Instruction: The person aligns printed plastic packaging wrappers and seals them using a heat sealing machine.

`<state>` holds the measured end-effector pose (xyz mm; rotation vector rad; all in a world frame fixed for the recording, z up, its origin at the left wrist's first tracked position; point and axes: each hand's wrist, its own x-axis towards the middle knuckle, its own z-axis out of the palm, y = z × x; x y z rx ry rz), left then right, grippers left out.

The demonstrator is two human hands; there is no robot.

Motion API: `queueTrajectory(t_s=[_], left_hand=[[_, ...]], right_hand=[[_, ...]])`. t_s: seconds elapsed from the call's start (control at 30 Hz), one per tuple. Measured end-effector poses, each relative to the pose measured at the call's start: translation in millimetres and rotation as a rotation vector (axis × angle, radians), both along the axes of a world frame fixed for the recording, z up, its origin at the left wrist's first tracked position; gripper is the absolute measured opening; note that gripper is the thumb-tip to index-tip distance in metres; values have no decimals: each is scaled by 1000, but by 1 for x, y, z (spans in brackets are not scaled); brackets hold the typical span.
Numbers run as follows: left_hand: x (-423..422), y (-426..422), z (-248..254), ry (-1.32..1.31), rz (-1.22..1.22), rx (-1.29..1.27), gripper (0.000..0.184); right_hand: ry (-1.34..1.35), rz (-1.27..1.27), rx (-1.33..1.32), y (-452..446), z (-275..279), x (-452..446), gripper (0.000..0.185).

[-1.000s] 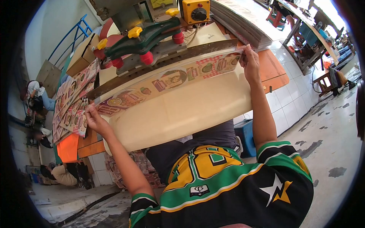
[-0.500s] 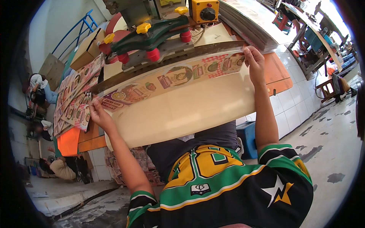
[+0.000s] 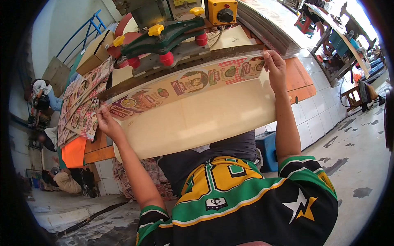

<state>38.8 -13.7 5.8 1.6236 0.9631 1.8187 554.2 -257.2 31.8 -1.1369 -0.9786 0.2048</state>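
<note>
A wide, translucent cream sheet (image 3: 197, 115) spans the space in front of my body, its near part hanging over my lap. Along its far edge runs a printed strip (image 3: 164, 93) with food pictures and red checks. My left hand (image 3: 109, 125) pinches the strip's left end between thumb and fingers. At the right end, my right hand (image 3: 276, 67) grips the upper corner the same way. The strip's far edge lies against a long dark metal bar (image 3: 164, 74) of the press machine (image 3: 164, 45), below its green arm with yellow knobs and red feet.
Printed sheets (image 3: 84, 98) are piled at the left beside an open cardboard box (image 3: 95, 51). An orange sheet (image 3: 74, 153) hangs at the table edge. A yellow control box (image 3: 221, 12) sits above. Large stacked sheets (image 3: 271, 24) stand at right. People (image 3: 67, 180) sit at far left.
Both hands keep their grip at the two ends, and the sheet stays nearly in place. A seated person at the far left has shifted slightly.
</note>
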Motion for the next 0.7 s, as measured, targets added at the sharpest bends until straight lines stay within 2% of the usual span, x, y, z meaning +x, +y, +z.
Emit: queueTrajectory(t_s=[0.7], left_hand=[[3,-6,3,-39,-2,2,34]], right_hand=[[-95,17,-119,-3,-3,6,35]])
